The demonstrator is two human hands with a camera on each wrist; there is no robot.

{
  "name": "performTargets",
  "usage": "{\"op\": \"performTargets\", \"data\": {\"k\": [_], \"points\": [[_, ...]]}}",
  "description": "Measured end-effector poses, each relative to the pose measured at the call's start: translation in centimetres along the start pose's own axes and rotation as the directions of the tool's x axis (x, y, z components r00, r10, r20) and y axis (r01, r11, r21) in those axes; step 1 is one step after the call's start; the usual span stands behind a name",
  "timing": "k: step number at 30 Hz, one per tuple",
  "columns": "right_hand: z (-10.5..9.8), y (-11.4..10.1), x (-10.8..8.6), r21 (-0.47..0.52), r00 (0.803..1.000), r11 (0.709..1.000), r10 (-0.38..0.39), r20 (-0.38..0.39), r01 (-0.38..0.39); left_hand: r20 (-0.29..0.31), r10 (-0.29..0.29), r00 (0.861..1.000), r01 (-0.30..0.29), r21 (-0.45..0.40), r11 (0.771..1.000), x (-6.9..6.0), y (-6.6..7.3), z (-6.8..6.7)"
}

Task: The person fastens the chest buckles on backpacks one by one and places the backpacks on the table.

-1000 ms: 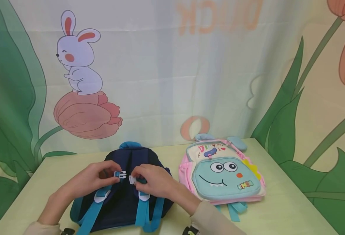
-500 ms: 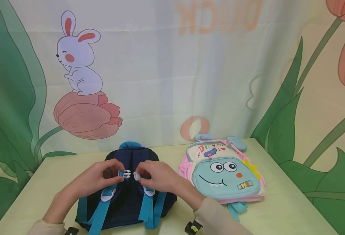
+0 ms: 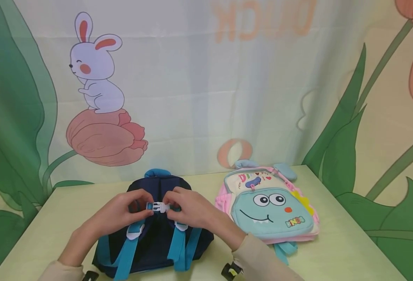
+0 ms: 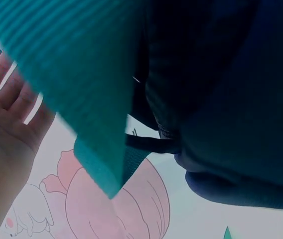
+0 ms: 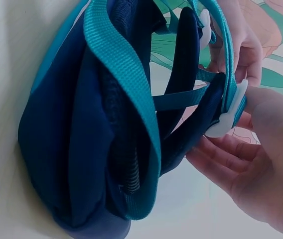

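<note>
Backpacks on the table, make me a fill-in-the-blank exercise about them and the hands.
The left hand and right hand each pinch half of a buckle coloured ____.
The cartoon-face backpack lies to the ____ of the navy backpack.
The scalloped trim is coloured ____.

Missing words: white; right; yellow.

Left sleeve: light beige, plain cloth; ends partway along the left forearm.
Right sleeve: light beige, plain cloth, softly creased; ends partway along the right forearm.
Left cuff device: black, small, blocky; cut off at lower edge.
Right cuff device: black, with yellow-green patch; type unclear.
Left hand: bare.
Right hand: bare.
</note>
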State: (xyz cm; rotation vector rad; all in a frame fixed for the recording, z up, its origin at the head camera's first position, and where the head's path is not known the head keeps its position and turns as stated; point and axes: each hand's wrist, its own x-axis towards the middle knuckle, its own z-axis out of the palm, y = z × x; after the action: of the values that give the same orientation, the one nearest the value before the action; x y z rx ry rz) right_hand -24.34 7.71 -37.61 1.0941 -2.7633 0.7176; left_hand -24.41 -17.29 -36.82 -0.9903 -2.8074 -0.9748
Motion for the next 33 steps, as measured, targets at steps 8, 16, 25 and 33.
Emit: {"op": "performTargets", "data": {"k": [8, 16, 25, 33], "points": [[0.1, 0.1, -0.1, -0.016, 1.0, 1.0, 0.018, 0.014, -0.018, -0.002, 0.014, 1.0, -0.014, 0.001, 1.0, 0.0, -0.1, 0.1], [0.2, 0.0, -0.1, -0.041, 1.0, 0.999, 0.017, 0.003, -0.017, 0.011, 0.026, 1.0, -0.026, 0.0, 1.0, 0.0, -0.3, 0.5], [0.4, -0.2, 0.0, -0.073, 0.999, 0.997, 0.034, 0.034, -0.031, 0.016, 0.076, 0.997, -0.077, 0.029, 0.997, 0.0, -0.6, 1.0], [1.3, -0.1, 0.0, -0.063, 1.0, 0.998, 0.02, 0.013, -0.019, 0.024, 0.091, 0.996, -0.092, 0.05, 0.994, 0.1, -0.5, 1.1]]}}
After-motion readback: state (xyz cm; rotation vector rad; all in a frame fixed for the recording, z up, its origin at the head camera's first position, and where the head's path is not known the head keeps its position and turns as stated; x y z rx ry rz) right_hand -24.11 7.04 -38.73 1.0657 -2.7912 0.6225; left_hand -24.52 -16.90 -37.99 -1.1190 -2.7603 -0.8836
